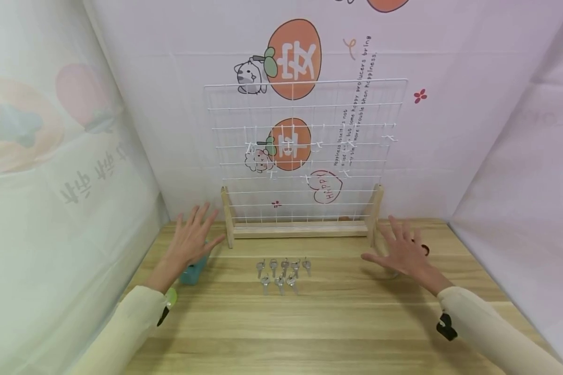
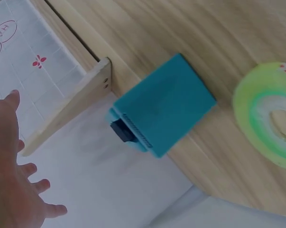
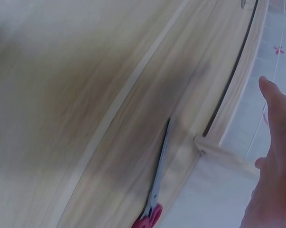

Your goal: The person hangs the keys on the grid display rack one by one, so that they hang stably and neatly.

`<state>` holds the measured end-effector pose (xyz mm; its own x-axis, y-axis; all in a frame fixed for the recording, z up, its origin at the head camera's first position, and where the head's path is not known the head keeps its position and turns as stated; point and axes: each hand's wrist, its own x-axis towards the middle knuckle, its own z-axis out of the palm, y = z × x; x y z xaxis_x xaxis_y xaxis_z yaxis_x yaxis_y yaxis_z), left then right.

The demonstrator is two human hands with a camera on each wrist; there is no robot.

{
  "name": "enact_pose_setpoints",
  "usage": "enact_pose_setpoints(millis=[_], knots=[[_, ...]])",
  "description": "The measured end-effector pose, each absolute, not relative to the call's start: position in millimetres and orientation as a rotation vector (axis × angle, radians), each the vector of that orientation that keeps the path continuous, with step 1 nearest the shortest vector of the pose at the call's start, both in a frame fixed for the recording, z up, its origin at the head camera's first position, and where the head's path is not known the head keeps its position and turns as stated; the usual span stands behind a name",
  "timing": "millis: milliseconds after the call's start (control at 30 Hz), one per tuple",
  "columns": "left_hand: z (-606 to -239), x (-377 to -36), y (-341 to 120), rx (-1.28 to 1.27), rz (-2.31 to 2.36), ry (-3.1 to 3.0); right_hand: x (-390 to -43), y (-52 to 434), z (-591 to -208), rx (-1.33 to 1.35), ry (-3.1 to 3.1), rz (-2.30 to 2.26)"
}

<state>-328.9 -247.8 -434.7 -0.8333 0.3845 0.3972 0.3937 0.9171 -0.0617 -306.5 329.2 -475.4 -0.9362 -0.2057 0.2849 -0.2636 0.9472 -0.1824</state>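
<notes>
Both hands are hovering fingers spread, holding nothing: left hand (image 1: 190,240) over the teal plastic box (image 2: 162,106), right hand (image 1: 403,252) by the red-handled scissors (image 3: 154,187). The small silver metal keys (image 1: 283,274) are all lying on the wooden table (image 1: 338,317) before the white wire grid rack (image 1: 305,151), so nothing's hanging yet.

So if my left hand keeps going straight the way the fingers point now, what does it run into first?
Probably the wooden left foot of the wire grid rack. The left hand is spread open above a teal box, fingers aimed up and right toward that post. Depth is unclear, so it might pass just over it.
</notes>
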Motion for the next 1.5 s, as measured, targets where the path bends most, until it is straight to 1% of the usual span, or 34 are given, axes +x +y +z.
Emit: enact_pose_setpoints(millis=[267, 533, 667, 833, 1067, 1333, 1500], knots=[[-423.8, -346.6, -240.2, -0.573, -0.242, -2.643, -313.8, 309.6, -486.9, 0.433, -2.801, 0.354], [-415.8, -358.4, -229.8, -0.544, -0.706, -2.537, -304.9, 279.6, -482.3, 0.511, -2.782, 0.364], [-408.8, -366.8, -226.7, -0.491, -0.912, -2.521, -311.2, 268.1, -492.1, 0.563, -2.726, 0.394], [-401.5, -378.0, -223.5, -0.433, -1.113, -2.467, -312.1, 248.7, -489.7, 0.584, -2.736, 0.354], [-393.6, -391.8, -218.5, -0.412, -1.286, -2.39, -306.8, 219.9, -476.4, 0.606, -2.794, 0.384], [-390.4, -408.4, -212.4, -0.389, -1.452, -2.367, -314.8, 193.8, -484.7, 0.668, -2.798, 0.396], [-391.8, -415.6, -210.9, -0.354, -1.522, -2.36, -315.2, 174.9, -479.4, 0.697, -2.797, 0.454]])
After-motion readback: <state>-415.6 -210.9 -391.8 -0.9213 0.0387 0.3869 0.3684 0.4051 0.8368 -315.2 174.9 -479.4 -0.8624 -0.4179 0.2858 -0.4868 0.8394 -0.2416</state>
